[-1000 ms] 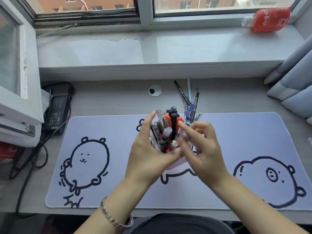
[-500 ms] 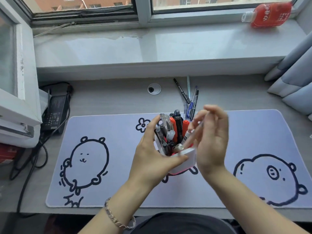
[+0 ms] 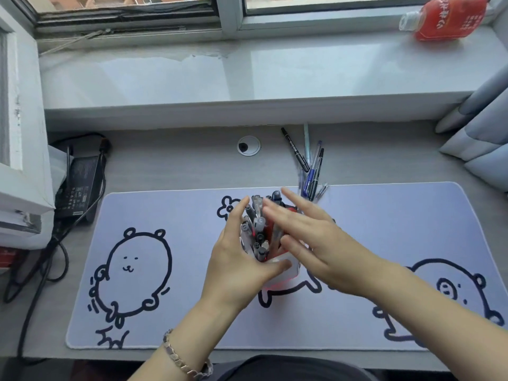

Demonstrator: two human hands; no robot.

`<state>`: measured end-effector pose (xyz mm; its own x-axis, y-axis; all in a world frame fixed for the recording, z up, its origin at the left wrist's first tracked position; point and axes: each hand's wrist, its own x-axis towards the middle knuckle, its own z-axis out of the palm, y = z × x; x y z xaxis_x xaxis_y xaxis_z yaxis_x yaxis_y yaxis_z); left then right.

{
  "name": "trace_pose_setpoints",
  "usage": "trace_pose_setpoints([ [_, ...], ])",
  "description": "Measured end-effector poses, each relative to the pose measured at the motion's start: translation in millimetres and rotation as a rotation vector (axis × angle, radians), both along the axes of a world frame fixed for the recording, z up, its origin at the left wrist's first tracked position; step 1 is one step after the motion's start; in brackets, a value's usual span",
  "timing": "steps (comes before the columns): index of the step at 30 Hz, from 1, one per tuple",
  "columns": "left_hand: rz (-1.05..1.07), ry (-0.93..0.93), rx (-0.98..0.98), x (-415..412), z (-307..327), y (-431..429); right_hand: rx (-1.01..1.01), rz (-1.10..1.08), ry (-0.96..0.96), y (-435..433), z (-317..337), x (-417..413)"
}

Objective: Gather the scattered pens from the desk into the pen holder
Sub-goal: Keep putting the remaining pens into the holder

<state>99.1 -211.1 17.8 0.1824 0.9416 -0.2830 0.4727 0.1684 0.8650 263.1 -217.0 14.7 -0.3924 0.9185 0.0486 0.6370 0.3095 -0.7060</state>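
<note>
A white pen holder (image 3: 284, 270) with a red inside stands at the middle of the desk mat, packed with several pens (image 3: 258, 229). My left hand (image 3: 236, 259) wraps around its left side and front rim. My right hand (image 3: 310, 243) hovers flat over the holder's right side, fingers spread, holding nothing. Several loose pens (image 3: 312, 171) lie in a small heap on the bare desk just behind the mat, among them a black marker (image 3: 294, 149) and a blue pen.
A pale desk mat (image 3: 165, 215) with cartoon drawings covers the desk front. A power brick (image 3: 78, 185) and cables lie at the left. A cable grommet (image 3: 248, 145) sits behind the mat. A red bottle (image 3: 445, 19) lies on the windowsill. Curtain folds hang at the right.
My right hand let a pen drop into the holder and has opened flat over it. The left hand kept its grip on the holder.
</note>
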Motion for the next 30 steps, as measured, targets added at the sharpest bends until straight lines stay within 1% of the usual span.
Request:
trace_pose_setpoints([
  [1, -0.002, -0.013, -0.002, 0.4, -0.6, 1.2, -0.026, 0.054, 0.02, 4.9, 2.2, 1.3],
  [2, 0.002, -0.023, -0.001, 1.1, -0.1, 3.2, -0.053, 0.067, 0.082, 11.3, 5.1, 3.2],
  [3, 0.009, -0.028, 0.001, 1.6, 1.3, 5.6, -0.061, 0.011, 0.171, 19.6, 6.3, 6.4],
  [4, 0.016, -0.031, 0.007, 2.1, 3.2, 8.8, -0.052, -0.121, 0.248, 29.6, 5.6, 11.3],
  [5, 0.023, -0.03, 0.013, 2.4, 5.8, 12.1, -0.05, -0.31, 0.281, 41.5, -0.6, 20.3],
  [6, 0.031, -0.025, 0.017, 2.4, 8.5, 15.3, -0.095, -0.509, 0.25, 53.6, -8.7, 30.1],
  [7, 0.039, -0.018, 0.02, 1.9, 10.7, 18.0, -0.217, -0.676, 0.153, 64.8, -19.2, 39.4],
  [8, 0.046, -0.011, 0.022, 1.0, 12.3, 20.4, -0.39, -0.789, 0.048, 73.0, -30.8, 46.0],
  [9, 0.051, -0.007, 0.021, -0.4, 13.2, 22.3, -0.552, -0.846, -0.03, 77.4, -43.2, 49.0],
  [10, 0.055, -0.007, 0.018, -2.0, 13.3, 23.9, -0.657, -0.867, -0.08, 79.6, -53.9, 48.6],
  [11, 0.059, -0.01, 0.013, -4.2, 12.7, 25.0, -0.699, -0.88, -0.113, 81.2, -62.3, 46.7],
  [13, 0.069, -0.014, 0.003, -8.7, 10.8, 26.0, -0.698, -0.93, -0.147, 83.8, -71.4, 40.8],
  [16, 0.089, 0.0, -0.016, -15.9, 6.6, 24.7, -0.693, -1.007, -0.122, 84.5, -75.9, 34.4],
  [20, 0.115, 0.005, -0.045, -20.0, 3.3, 22.0, -0.632, -0.979, -0.133, 80.9, -78.1, 31.2],
  [24, 0.101, 0.015, -0.052, -21.6, 3.1, 21.4, -0.715, -1.024, -0.111, 79.9, -76.1, 41.5],
  [25, 0.099, 0.015, -0.05, -22.0, 3.9, 21.6, -0.707, -1.013, -0.11, 78.7, -76.3, 47.1],
  [27, 0.105, 0.013, -0.052, -22.8, 5.3, 22.9, -0.625, -0.955, -0.138, 75.9, -75.9, 60.3],
  [30, 0.105, 0.021, -0.047, -22.7, 6.9, 25.9, -0.404, -0.76, -0.278, 79.9, -72.5, 81.0],
])
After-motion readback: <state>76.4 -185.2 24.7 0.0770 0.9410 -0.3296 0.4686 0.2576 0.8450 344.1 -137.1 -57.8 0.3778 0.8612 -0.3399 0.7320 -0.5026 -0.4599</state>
